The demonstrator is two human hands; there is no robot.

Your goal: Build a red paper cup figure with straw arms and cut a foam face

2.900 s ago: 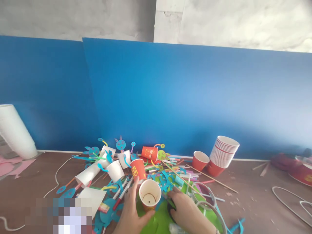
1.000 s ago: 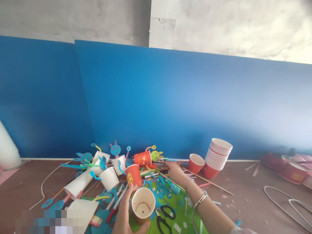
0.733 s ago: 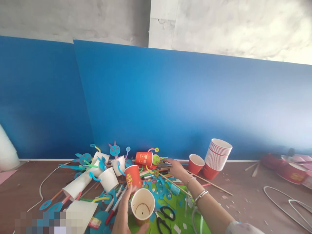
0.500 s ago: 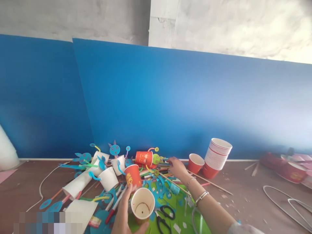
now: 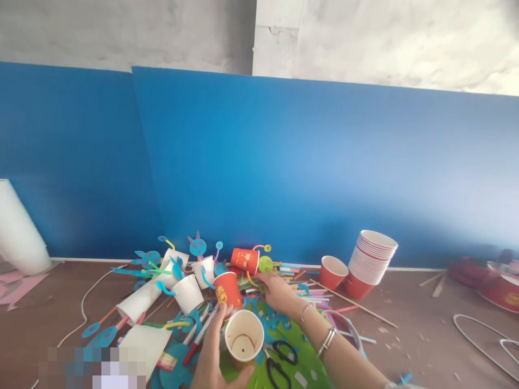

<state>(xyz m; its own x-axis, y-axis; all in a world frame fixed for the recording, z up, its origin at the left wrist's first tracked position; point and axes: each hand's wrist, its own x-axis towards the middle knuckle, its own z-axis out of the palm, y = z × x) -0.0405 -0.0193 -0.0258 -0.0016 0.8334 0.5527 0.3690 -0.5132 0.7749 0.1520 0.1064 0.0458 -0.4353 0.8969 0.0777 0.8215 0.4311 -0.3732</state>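
My left hand (image 5: 217, 348) curves round a red paper cup (image 5: 244, 337) with its open mouth up; a small dark hole shows in its bottom. Among a heap of coloured straws (image 5: 312, 294) my right hand (image 5: 278, 292) points down, its fingers drawn together and their tips partly hidden; what they grip, if anything, is not visible. Just beyond them lies a red cup figure (image 5: 245, 261) with a lime-green paper face (image 5: 265, 263). Black-handled scissors (image 5: 279, 359) rest on green paper (image 5: 308, 373) between my arms.
White cup figures (image 5: 188, 294) with blue paper faces lie left of my hands. A red cup (image 5: 333, 272) and a leaning cup stack (image 5: 371, 265) stand right, near a wooden stick (image 5: 357, 302). A blue panel (image 5: 284, 173) rises behind. A cable (image 5: 482, 340) loops at far right.
My right hand let go of the scissors beside the cup, reached to the back of the straw heap, and has since come left and nearer. My left hand still holds the cup.
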